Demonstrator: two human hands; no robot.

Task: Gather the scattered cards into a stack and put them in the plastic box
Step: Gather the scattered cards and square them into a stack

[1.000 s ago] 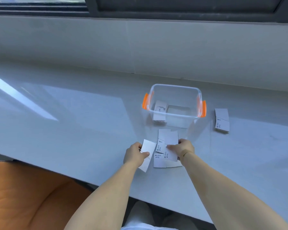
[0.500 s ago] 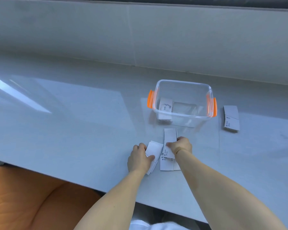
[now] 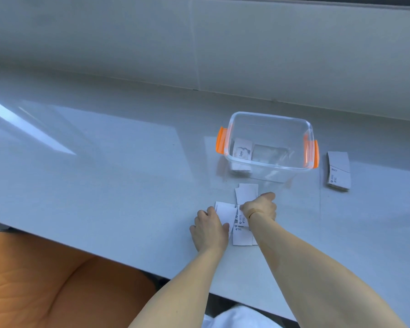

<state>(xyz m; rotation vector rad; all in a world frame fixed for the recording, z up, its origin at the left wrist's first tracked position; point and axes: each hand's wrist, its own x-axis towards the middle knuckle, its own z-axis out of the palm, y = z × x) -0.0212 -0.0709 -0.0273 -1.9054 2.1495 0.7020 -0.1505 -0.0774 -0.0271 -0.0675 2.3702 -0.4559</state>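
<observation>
Several white cards (image 3: 243, 235) lie overlapped on the grey counter, just in front of the clear plastic box (image 3: 269, 166) with orange handles. My left hand (image 3: 210, 229) presses on the left cards, thumb over one card's edge. My right hand (image 3: 260, 207) rests fingers-down on the cards to the right, hiding part of them. Inside the box a small stack of cards (image 3: 242, 151) leans at the left end. A separate card stack (image 3: 338, 171) lies to the right of the box.
The counter's front edge (image 3: 104, 253) runs diagonally close to my hands. A grey wall (image 3: 199, 43) rises behind the box. An orange seat (image 3: 45, 285) sits below the counter at the lower left.
Both hands have pushed the loose cards closer together into a tighter, overlapped pile. The view has tilted down and the window has left the frame.
</observation>
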